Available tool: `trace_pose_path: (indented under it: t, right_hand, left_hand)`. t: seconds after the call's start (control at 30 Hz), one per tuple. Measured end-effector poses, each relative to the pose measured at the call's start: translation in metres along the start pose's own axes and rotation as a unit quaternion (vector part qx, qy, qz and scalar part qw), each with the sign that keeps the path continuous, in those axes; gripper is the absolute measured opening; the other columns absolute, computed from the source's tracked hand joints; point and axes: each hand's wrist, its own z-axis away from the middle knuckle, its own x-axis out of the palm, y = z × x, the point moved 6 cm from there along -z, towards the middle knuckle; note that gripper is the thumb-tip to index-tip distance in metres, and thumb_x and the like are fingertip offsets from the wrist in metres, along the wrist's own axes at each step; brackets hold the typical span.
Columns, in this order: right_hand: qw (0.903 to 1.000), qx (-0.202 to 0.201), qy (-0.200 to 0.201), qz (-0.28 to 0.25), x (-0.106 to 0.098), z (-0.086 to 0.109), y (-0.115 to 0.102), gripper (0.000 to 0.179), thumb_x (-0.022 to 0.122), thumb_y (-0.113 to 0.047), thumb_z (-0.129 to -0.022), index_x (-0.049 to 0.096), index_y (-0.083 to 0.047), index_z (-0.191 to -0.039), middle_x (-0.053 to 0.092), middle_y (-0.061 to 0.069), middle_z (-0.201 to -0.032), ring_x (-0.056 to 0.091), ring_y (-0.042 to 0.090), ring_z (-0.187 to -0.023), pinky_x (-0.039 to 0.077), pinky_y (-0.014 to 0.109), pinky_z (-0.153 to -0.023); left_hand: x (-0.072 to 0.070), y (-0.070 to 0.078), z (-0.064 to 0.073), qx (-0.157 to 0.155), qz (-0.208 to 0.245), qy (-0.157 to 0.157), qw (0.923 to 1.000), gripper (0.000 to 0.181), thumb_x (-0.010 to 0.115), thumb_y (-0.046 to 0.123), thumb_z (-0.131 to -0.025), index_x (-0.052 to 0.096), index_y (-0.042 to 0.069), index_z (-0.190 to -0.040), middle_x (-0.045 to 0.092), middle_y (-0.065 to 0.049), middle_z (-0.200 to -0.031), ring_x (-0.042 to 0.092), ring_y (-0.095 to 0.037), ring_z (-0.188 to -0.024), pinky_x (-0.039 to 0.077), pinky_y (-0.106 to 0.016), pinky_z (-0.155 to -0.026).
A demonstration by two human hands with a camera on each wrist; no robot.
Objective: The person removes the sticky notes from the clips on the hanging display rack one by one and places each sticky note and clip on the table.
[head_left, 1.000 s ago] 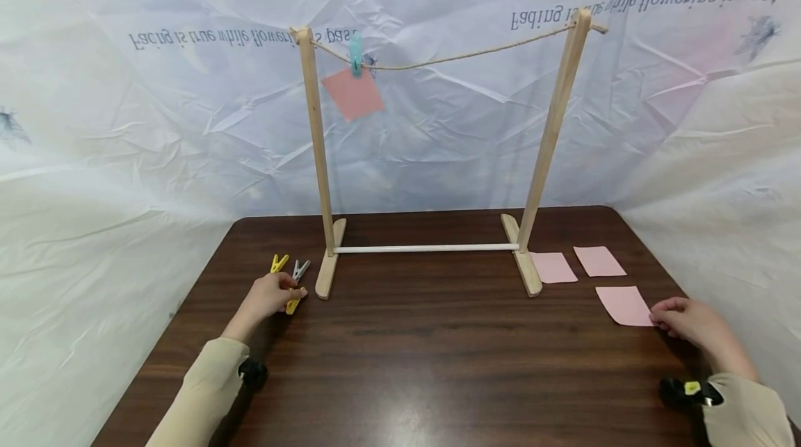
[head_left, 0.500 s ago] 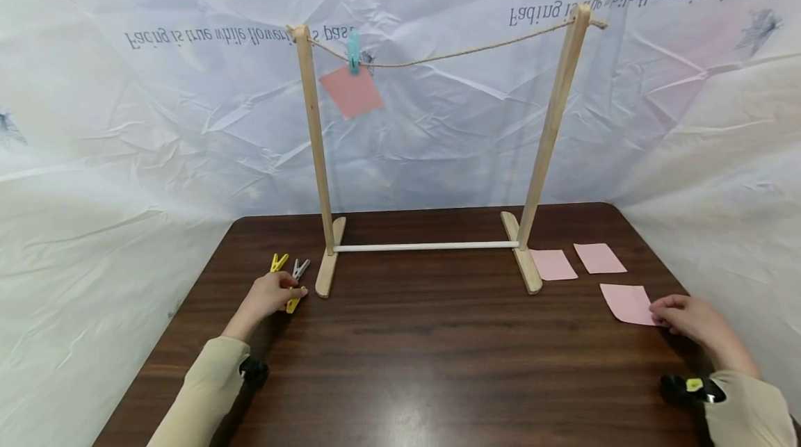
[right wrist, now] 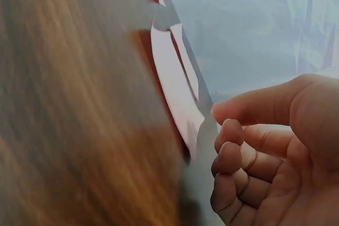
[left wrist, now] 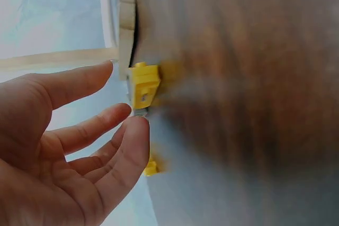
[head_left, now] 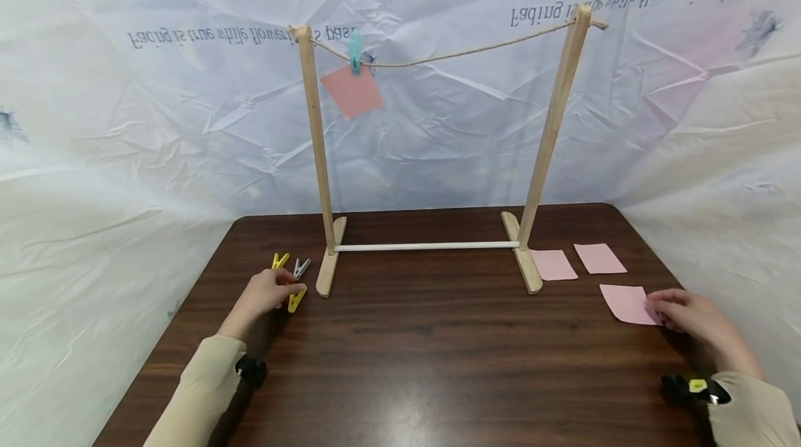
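My left hand [head_left: 265, 292] is at the left of the table, its fingertips right beside a yellow clothespin [head_left: 297, 300]. In the left wrist view, thumb and fingers are spread, with that clothespin [left wrist: 143, 86] beyond their tips. A grey clothespin [head_left: 301, 268] and another yellow clothespin [head_left: 279, 261] lie just behind. On the right, my right hand [head_left: 685, 311] overlaps the edge of a slightly curled pink paper square [head_left: 626, 304]. In the right wrist view its fingers are loosely bent, the thumb tip close to a corner of the paper [right wrist: 177, 88].
Between the hands stands a wooden frame [head_left: 319, 155] with a rope [head_left: 463, 55] strung across its top. A blue clothespin [head_left: 354, 54] holds a pink square [head_left: 353, 92] on the rope. Two more pink squares, one nearer [head_left: 553, 265] and one farther right [head_left: 599, 258], lie by the frame's right foot.
The nearest pink square has slid slightly right, and my right fingers now reach farther over its edge. My left hand has eased slightly left, and the near yellow clothespin has shifted slightly.
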Motion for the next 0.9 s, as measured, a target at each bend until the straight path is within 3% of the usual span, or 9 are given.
trace_pose_path:
  t: [0.13, 0.3, 0.4, 0.63, 0.73, 0.9]
  right_hand:
    - [0.9996, -0.022, 0.012, -0.010, 0.001, -0.003, -0.012, 0.048, 0.050, -0.022, -0.106, 0.050, 0.024, -0.122, 0.068, -0.001, -0.084, 0.057, 0.003, -0.068, 0.051, 0.023, -0.062]
    - [0.9990, -0.044, 0.008, -0.008, 0.005, -0.009, -0.038, 0.050, 0.050, -0.026, -0.107, 0.050, 0.022, -0.123, 0.068, 0.006, -0.088, 0.060, 0.008, -0.070, 0.052, 0.027, -0.062]
    - [0.9980, -0.060, -0.005, -0.016, 0.012, -0.014, -0.058, 0.050, 0.050, -0.026, -0.107, 0.050, 0.021, -0.125, 0.069, 0.010, -0.090, 0.062, 0.011, -0.072, 0.054, 0.027, -0.064]
    - [0.9945, -0.102, -0.004, -0.024, 0.024, -0.028, -0.103, 0.049, 0.052, -0.031, -0.107, 0.054, 0.014, -0.126, 0.067, 0.011, -0.089, 0.064, 0.014, -0.072, 0.057, 0.029, -0.066]
    - [0.9917, -0.126, -0.005, -0.025, 0.025, -0.033, -0.125, 0.046, 0.051, -0.030, -0.107, 0.056, 0.011, -0.126, 0.066, 0.012, -0.090, 0.063, 0.015, -0.073, 0.056, 0.030, -0.065]
    - [0.9883, -0.150, -0.007, -0.027, 0.030, -0.042, -0.165, 0.045, 0.052, -0.033, -0.107, 0.058, 0.006, -0.128, 0.069, 0.008, -0.095, 0.065, 0.008, -0.078, 0.054, 0.025, -0.068]
  left_hand:
    - [-0.011, 0.004, 0.002, 0.003, -0.003, 0.011, 0.9999, 0.040, 0.069, 0.027, -0.097, 0.065, -0.007, -0.119, 0.067, -0.017, -0.100, 0.063, -0.021, -0.069, 0.054, -0.035, -0.059]
    - [-0.026, 0.017, 0.004, 0.018, -0.009, 0.030, 0.9994, 0.038, 0.067, 0.027, -0.098, 0.065, -0.005, -0.120, 0.067, -0.020, -0.104, 0.065, -0.030, -0.075, 0.051, -0.035, -0.059]
    - [-0.035, 0.028, 0.002, 0.033, -0.007, 0.037, 0.9987, 0.039, 0.066, 0.029, -0.099, 0.065, -0.003, -0.121, 0.066, -0.020, -0.106, 0.066, -0.033, -0.078, 0.052, -0.036, -0.059]
    - [-0.050, 0.060, -0.006, 0.064, 0.005, 0.038, 0.9972, 0.041, 0.065, 0.033, -0.100, 0.065, 0.001, -0.124, 0.068, -0.018, -0.107, 0.065, -0.023, -0.077, 0.056, -0.045, -0.068]
    - [-0.057, 0.074, -0.009, 0.074, -0.002, 0.045, 0.9962, 0.041, 0.065, 0.034, -0.100, 0.065, 0.002, -0.124, 0.068, -0.017, -0.110, 0.066, -0.027, -0.084, 0.054, -0.045, -0.073]
    - [-0.070, 0.097, -0.013, 0.090, -0.009, 0.052, 0.9945, 0.038, 0.064, 0.035, -0.100, 0.066, 0.004, -0.123, 0.069, -0.016, -0.111, 0.066, -0.028, -0.089, 0.054, -0.045, -0.076]
